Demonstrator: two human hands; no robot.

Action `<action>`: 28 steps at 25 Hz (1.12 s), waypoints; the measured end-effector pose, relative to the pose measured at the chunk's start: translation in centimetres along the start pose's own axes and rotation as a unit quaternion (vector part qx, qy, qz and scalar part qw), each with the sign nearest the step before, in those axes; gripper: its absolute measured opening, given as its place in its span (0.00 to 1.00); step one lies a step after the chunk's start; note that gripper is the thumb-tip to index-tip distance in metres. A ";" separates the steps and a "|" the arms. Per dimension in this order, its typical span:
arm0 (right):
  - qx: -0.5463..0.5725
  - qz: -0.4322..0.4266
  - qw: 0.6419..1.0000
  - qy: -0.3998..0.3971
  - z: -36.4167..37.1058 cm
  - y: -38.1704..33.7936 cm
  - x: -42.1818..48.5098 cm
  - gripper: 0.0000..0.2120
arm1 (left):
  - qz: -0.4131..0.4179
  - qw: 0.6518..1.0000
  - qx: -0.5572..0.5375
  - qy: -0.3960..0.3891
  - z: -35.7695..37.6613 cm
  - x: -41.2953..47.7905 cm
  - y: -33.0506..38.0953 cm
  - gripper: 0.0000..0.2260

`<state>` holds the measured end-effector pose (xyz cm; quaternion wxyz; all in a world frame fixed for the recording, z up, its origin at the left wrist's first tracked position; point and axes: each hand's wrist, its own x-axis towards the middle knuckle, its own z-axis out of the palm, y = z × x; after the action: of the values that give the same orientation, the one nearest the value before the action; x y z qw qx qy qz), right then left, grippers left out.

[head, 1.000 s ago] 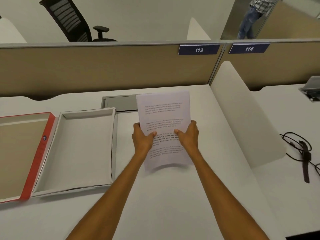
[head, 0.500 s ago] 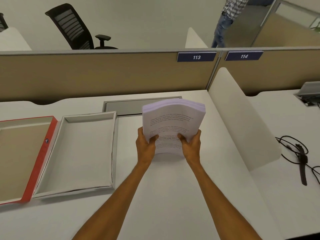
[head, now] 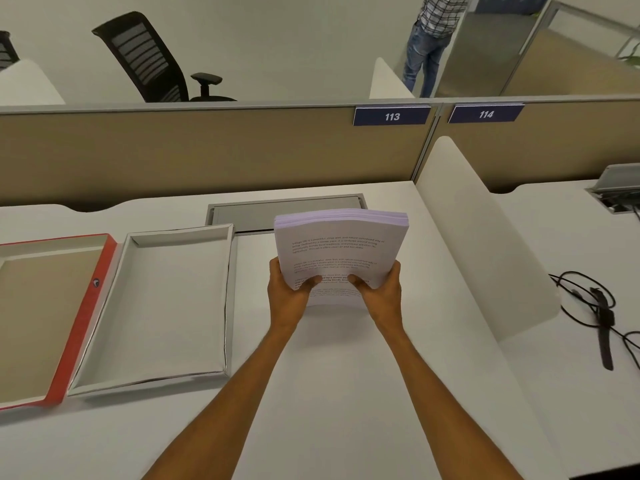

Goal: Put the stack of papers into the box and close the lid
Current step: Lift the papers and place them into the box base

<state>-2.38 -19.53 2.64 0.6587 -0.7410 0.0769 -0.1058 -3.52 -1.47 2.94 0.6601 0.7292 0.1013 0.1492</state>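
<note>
Fingers (head: 313, 281) of left hand (head: 289, 296) and right hand (head: 381, 294) clasp the stack of papers (head: 341, 249), tilted above the tabletop (head: 346, 393). White box (head: 228, 299) lies open to its left, lid (head: 88, 317) beside it.

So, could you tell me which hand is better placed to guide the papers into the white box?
Left hand: both grip the stack of papers, but the box lies on its side.
</note>
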 end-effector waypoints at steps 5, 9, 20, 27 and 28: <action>-0.008 0.000 1.000 0.007 0.0 -0.2 0.3 0.38 | -0.013 1.000 0.003 -0.009 -0.2 0.4 0.0 0.31; -0.015 0.005 1.000 0.020 0.3 0.1 0.2 0.36 | -0.023 1.000 0.009 -0.008 -0.3 0.8 -0.2 0.28; -0.020 0.038 0.999 0.022 1.4 -2.0 0.8 0.27 | -0.040 0.999 0.030 0.005 -0.4 1.5 1.6 0.24; -0.178 0.114 0.977 -0.007 2.5 -5.9 2.0 0.29 | -0.088 0.983 0.155 -0.047 -2.3 4.0 4.7 0.23; -0.200 0.125 0.972 -0.021 2.7 -6.2 2.0 0.29 | -0.095 0.980 0.167 -0.049 -2.8 4.2 4.8 0.24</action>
<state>0.07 -16.72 8.59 0.5069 -0.8440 0.1749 0.0101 -0.83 2.07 8.33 0.5445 0.8226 0.1609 0.0307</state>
